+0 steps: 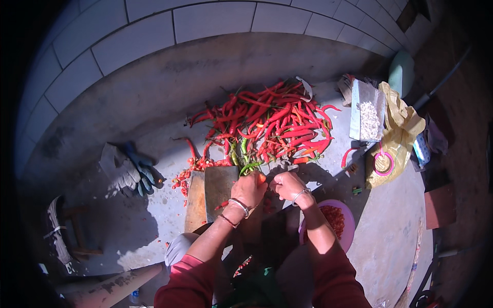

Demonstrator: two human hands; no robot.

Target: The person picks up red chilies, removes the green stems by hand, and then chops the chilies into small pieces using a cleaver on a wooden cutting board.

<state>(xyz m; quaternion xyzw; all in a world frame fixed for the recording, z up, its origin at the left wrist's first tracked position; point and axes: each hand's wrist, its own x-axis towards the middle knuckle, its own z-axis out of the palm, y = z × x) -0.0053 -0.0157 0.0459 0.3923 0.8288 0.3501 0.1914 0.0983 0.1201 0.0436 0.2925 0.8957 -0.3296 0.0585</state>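
My left hand (249, 189), with a silver bangle at the wrist, is closed around a red chili pepper (261, 178), of which only a small part shows. My right hand (288, 186) is just to its right, its fingers curled; whether they pinch anything is hidden. Beside my left hand, a broad cleaver blade (220, 184) lies on a wooden chopping board (194, 202). Chopped red chili (184, 179) is scattered at the board's left edge. Beyond both hands spreads a large heap of whole red chilies (269, 119), and a green chili (250, 166) lies close to my left hand.
A pink basin (349, 235) of chopped chili stands under my right forearm. Gloves (123, 167) lie at left. On the right are a clear container (369, 115) with white pieces, a yellow sack (400, 154) and a pink tape roll (392, 164). A tiled wall (215, 21) rises behind.
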